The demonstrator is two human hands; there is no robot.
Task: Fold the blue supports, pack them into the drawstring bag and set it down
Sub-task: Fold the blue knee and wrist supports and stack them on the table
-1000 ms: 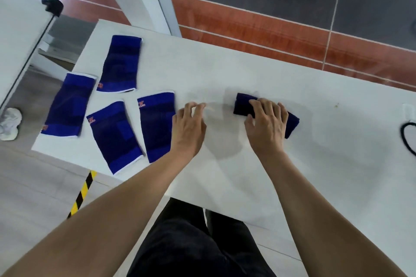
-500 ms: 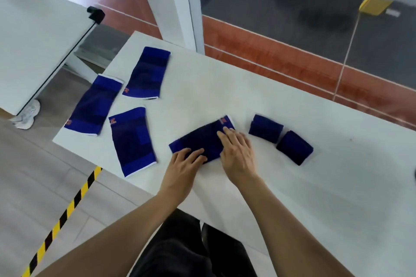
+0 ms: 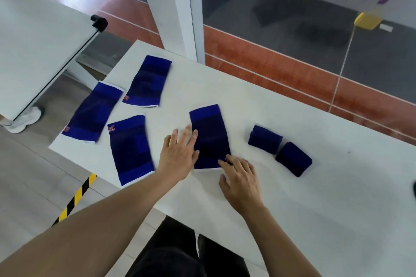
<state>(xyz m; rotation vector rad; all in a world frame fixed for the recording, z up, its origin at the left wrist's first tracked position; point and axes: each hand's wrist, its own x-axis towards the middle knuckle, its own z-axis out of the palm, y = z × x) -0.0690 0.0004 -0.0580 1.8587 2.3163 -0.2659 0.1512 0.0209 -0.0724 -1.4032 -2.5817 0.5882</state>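
— How is the flat support (image 3: 210, 137) gripped?
— No grip is closed: the left hand (image 3: 180, 155) is laid open-fingered on its left edge, the right hand (image 3: 242, 181) spread at its near corner.
— And the others?
— Two folded ones (image 3: 264, 139) (image 3: 293, 159) are set to the right, three flat ones (image 3: 130, 148) (image 3: 93, 111) (image 3: 147, 82) to the left, all on the worktop (image 3: 315, 198).

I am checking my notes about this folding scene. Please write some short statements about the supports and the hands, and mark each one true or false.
1. Two folded supports lie right of the hands. True.
2. Four supports lie flat, unfolded. True.
3. The left hand lifts a support off the table. False: its fingers rest on the flat middle support.
4. The right hand holds a drawstring bag. False: no bag is visible; it touches that support's near corner.
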